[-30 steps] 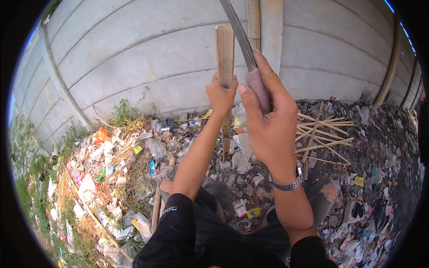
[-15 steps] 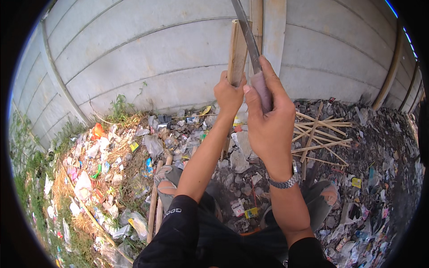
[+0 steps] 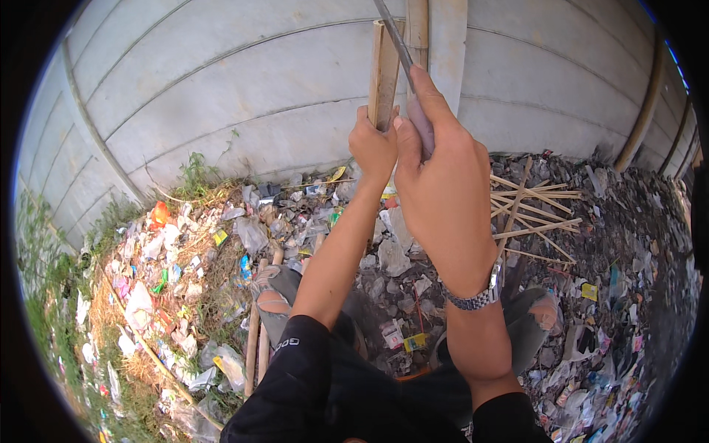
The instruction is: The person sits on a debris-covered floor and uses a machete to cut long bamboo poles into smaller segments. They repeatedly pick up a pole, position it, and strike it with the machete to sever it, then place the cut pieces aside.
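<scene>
A split bamboo piece (image 3: 382,77) stands upright in my left hand (image 3: 373,151), whose fingers wrap round its lower part. Its pale inner face is turned partly toward me. My right hand (image 3: 447,196) grips the wrapped handle of a long knife (image 3: 397,37), with the index finger stretched along the handle toward the blade. The dark blade slants up to the left, in front of the bamboo's upper end, and its tip runs out of the picture. Whether the edge touches the bamboo, I cannot tell. A metal watch (image 3: 476,295) is on my right wrist.
A grey panel wall (image 3: 244,88) rises ahead, with a bamboo pole (image 3: 417,33) against it. Thin split bamboo strips (image 3: 535,210) lie criss-crossed at right on litter-strewn ground (image 3: 598,332). Bamboo poles (image 3: 258,332) lie beside my left knee, and sunlit rubbish (image 3: 159,295) spreads at left.
My right hand has turned and moved slightly up and left, and the blade has shifted left across the bamboo's top. The left hand has moved a little up and left with the bamboo.
</scene>
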The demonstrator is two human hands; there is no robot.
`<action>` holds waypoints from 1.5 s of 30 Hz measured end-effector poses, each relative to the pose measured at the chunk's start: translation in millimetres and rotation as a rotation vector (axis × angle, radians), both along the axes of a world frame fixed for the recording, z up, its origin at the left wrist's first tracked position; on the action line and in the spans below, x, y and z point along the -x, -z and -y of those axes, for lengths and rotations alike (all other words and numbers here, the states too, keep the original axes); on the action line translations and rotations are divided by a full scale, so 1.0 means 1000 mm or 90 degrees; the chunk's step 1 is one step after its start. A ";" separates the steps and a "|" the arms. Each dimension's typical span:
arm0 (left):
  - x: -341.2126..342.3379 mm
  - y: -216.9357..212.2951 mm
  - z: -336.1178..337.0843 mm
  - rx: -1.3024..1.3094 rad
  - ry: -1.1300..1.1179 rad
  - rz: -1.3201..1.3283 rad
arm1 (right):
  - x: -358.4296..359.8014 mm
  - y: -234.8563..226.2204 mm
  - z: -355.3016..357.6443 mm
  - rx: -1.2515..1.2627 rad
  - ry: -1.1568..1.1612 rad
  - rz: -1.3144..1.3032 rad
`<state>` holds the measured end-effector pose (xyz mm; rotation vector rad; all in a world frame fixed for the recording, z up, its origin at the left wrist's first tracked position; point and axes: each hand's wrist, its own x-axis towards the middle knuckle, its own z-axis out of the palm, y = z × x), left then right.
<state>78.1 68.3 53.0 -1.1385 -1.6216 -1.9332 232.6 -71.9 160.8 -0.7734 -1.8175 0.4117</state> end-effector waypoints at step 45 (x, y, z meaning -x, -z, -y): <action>0.069 -0.107 0.048 -0.187 -0.175 -0.158 | 0.007 -0.022 -0.005 -0.081 -0.169 -0.008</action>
